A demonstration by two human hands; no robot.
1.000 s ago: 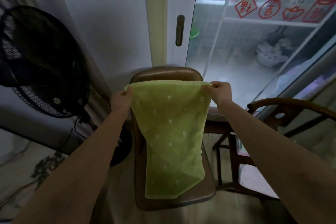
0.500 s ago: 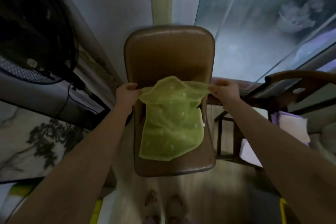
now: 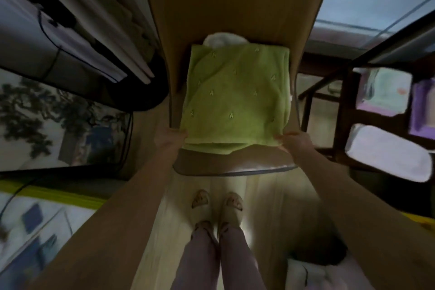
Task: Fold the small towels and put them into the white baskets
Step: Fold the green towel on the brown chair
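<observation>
A green towel (image 3: pixel 237 94) with small pale dots lies folded in half on the seat of a brown chair (image 3: pixel 235 7). My left hand (image 3: pixel 170 140) pinches its near left corner and my right hand (image 3: pixel 295 142) pinches its near right corner, both at the seat's front. A white cloth (image 3: pixel 223 39) peeks out from behind the towel's far edge. A white basket (image 3: pixel 386 153) stands on the right on a dark wooden frame.
A second dark wooden chair (image 3: pixel 329 82) stands to the right, with lilac and pale cloths (image 3: pixel 386 92) beside it. A fan's dark base (image 3: pixel 131 92) and cable sit left of the chair. My feet (image 3: pixel 217 205) stand on the pale floor below the seat. Another white thing (image 3: pixel 310 273) lies bottom right.
The towel, held up by its top corners a second ago, has been lowered and folded toward me onto the seat. My hands came down to the seat's front edge and the view tilted down.
</observation>
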